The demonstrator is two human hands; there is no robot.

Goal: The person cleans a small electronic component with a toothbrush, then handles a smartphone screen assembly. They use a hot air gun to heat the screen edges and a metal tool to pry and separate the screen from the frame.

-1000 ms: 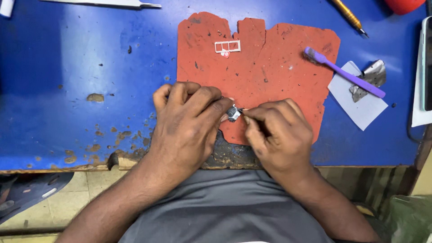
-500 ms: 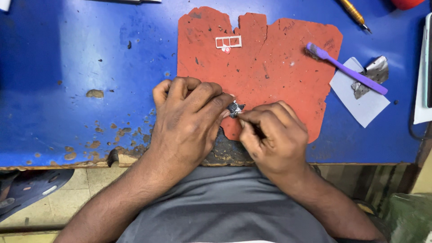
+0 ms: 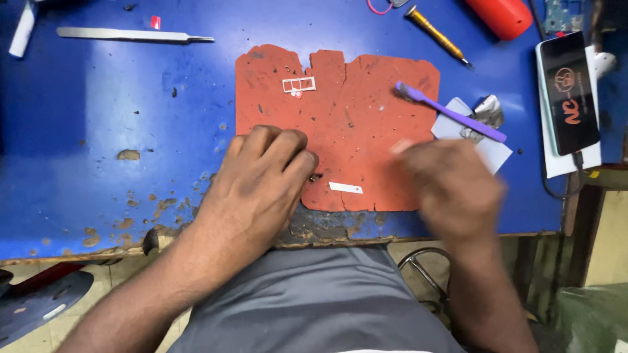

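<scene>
The left hand lay knuckles-up on the near edge of the ragged orange-red rubber work mat, fingers curled together, fingertips pressed down on a tiny dark metal part that just peeked out beside them. The right hand hovered over the mat's right side, blurred, and whether its fingers were apart or pinched on anything could not be told. Between the two hands a small white rectangular strip lay flat on the mat. Just beyond the right hand sat a purple plastic brush, its head on the mat, its handle across a white paper scrap. A small white slotted tray frame rested near the mat's far edge, all on the worn blue tabletop
</scene>
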